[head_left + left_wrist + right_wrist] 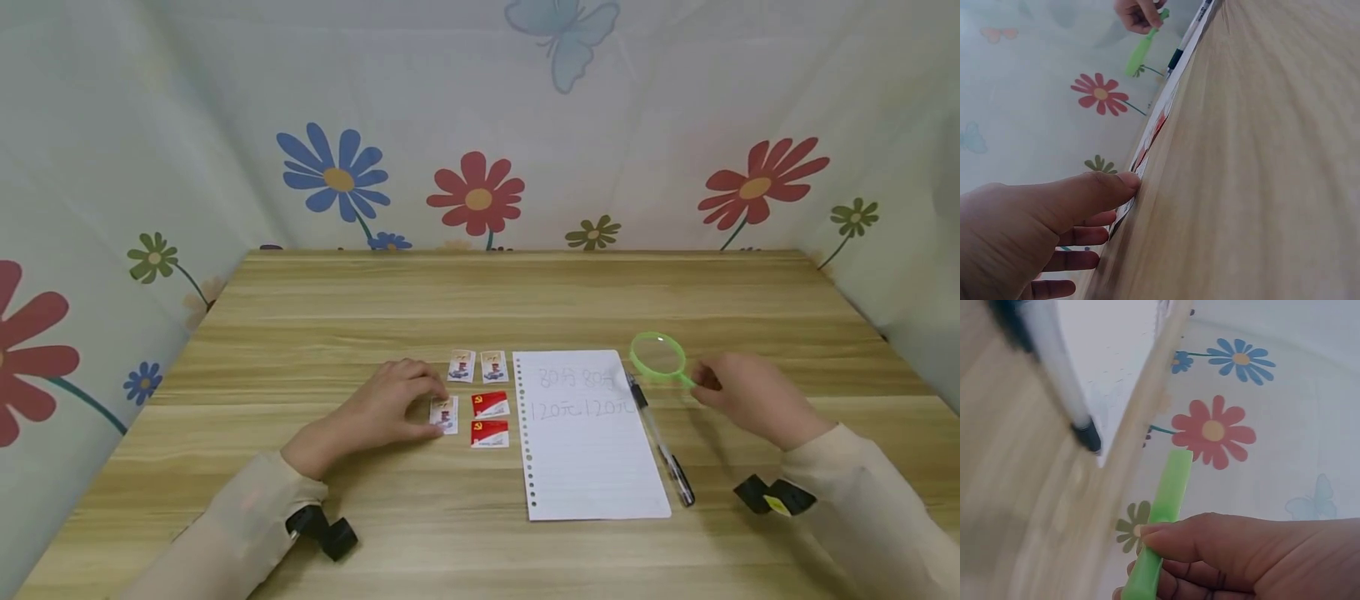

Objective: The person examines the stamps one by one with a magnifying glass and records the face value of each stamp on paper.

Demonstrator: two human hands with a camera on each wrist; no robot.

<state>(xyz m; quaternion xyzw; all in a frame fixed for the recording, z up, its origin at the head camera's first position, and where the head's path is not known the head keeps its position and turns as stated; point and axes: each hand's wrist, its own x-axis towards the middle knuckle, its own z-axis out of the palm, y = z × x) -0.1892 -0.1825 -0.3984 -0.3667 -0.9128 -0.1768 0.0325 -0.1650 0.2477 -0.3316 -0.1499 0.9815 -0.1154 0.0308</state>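
Bright green magnifying glass (659, 357), white lined sheet (588, 437) with faint grey writing, red cards (490, 419), pale blue-and-red printed cards (477, 366), black-tipped clear pen (662, 443), light wood-grain table (480, 300), pale backdrop (480, 125) with red, blue, olive flowers
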